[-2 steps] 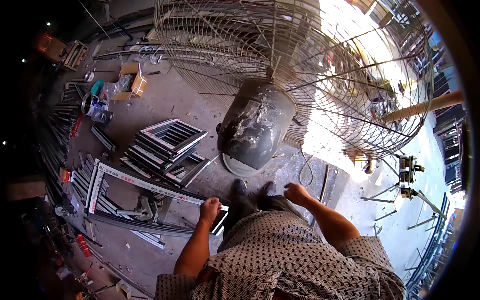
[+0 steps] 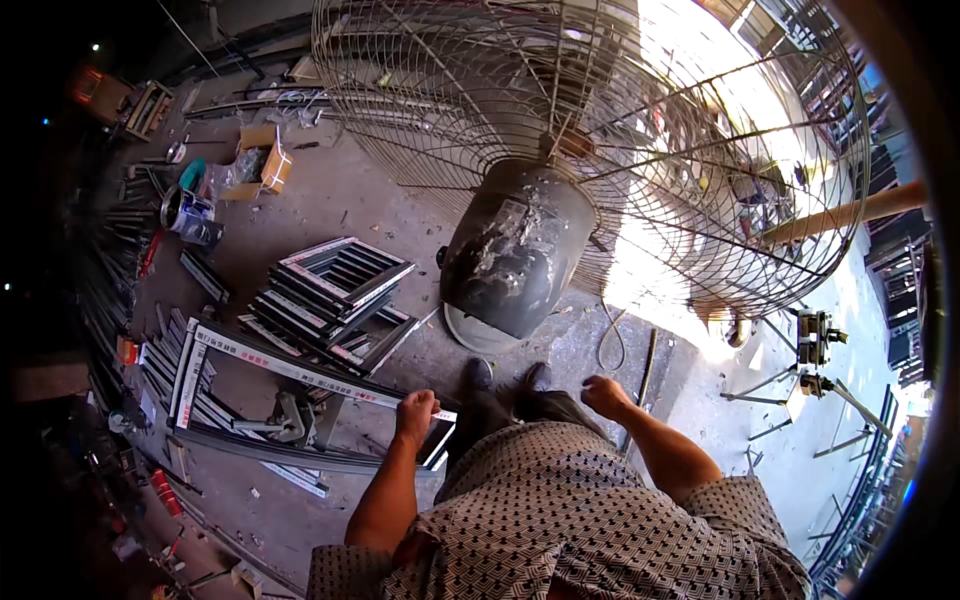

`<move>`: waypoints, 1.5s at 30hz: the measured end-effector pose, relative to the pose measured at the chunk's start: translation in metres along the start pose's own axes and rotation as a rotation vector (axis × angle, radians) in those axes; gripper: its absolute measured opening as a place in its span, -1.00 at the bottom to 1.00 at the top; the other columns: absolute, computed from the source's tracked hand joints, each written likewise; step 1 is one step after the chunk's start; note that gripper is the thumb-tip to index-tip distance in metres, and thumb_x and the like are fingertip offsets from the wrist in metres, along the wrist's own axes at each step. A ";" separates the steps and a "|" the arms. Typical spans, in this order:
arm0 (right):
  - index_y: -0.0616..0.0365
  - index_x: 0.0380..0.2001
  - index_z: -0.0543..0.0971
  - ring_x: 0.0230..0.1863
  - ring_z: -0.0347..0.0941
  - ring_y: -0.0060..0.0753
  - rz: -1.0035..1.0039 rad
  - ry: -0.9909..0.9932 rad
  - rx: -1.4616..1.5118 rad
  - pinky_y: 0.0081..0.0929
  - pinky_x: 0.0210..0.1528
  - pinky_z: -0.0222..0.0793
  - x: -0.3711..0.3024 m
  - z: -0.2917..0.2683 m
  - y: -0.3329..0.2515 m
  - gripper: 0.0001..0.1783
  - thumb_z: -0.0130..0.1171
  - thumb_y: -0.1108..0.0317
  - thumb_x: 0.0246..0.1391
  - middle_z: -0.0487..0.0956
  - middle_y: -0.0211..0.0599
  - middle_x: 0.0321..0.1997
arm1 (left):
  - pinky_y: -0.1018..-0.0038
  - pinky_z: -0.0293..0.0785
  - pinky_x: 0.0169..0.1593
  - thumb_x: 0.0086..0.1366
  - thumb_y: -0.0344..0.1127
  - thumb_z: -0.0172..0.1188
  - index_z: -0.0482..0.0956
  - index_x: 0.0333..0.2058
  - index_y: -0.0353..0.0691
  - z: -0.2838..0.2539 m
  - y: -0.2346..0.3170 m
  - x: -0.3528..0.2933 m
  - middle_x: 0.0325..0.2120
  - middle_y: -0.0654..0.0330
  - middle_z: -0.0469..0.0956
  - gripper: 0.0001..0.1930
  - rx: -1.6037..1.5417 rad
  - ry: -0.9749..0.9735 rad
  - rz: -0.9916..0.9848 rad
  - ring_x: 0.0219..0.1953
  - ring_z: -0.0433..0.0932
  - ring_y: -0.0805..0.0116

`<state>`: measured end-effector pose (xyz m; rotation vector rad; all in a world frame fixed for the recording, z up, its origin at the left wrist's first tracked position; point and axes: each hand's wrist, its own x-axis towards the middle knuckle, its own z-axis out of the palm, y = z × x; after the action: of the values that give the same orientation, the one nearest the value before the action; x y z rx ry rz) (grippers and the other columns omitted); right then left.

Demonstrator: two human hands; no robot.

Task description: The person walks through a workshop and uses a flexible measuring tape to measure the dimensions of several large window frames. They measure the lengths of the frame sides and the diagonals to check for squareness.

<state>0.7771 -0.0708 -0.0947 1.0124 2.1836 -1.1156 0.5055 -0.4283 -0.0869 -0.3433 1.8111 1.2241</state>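
My left hand (image 2: 417, 412) is closed, held in front of the right end of a long dark window frame (image 2: 310, 378) with a white strip. Whether it touches the frame, or has something small in its fingers, I cannot tell. My right hand (image 2: 606, 396) is curled shut just right of my shoes, with nothing showing in it. Ahead of me stands a big fan with a wire cage (image 2: 690, 170) and a dark, scuffed motor housing (image 2: 520, 245) on a pale round base (image 2: 478, 332).
Smaller dark frames (image 2: 335, 290) are stacked left of the fan. An opened cardboard box (image 2: 270, 165) and a roundish container (image 2: 185, 212) lie farther left. A cable loop (image 2: 612, 345) lies right of the fan base. Metal stands (image 2: 820, 340) are at the right. Dark profiles line the far left.
My left hand has shifted slightly up and left. My right hand has moved a little right and down. The view has shifted slightly; the fan and frames stay in place.
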 end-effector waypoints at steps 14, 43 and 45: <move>0.27 -0.09 0.61 -0.16 0.63 -0.22 0.250 0.197 0.413 -0.37 -0.07 0.52 -0.087 0.067 -0.019 -0.56 0.14 0.17 0.08 0.69 -0.08 -0.21 | 0.53 0.50 -0.32 0.37 -0.11 0.17 0.55 -0.14 -0.15 -0.027 0.017 0.041 -0.34 0.27 0.64 -0.75 0.144 -0.093 -0.031 -0.36 0.61 0.49; 0.22 -0.13 0.63 -0.09 0.63 -0.05 0.479 0.495 0.728 -0.27 0.01 0.50 -0.198 -0.030 0.318 -0.59 0.13 0.15 0.05 0.68 0.02 -0.17 | 0.22 0.52 -0.03 0.33 -0.08 0.11 0.65 -0.13 -0.21 0.410 0.037 -0.064 -0.20 -0.02 0.68 -0.66 1.379 -0.460 0.544 -0.09 0.64 -0.01; 0.22 -0.14 0.63 -0.14 0.64 -0.12 0.518 0.551 0.770 -0.31 -0.03 0.51 -0.208 -0.037 0.341 -0.59 0.14 0.16 0.05 0.69 -0.01 -0.20 | 0.22 0.52 -0.02 0.34 -0.07 0.11 0.63 -0.10 -0.22 0.468 0.066 -0.077 -0.20 -0.02 0.67 -0.65 1.394 -0.540 0.605 -0.09 0.64 0.00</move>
<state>1.1702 0.0118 -0.0926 2.2852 1.6345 -1.5639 0.7485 -0.0183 -0.0377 1.2451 1.8496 0.1011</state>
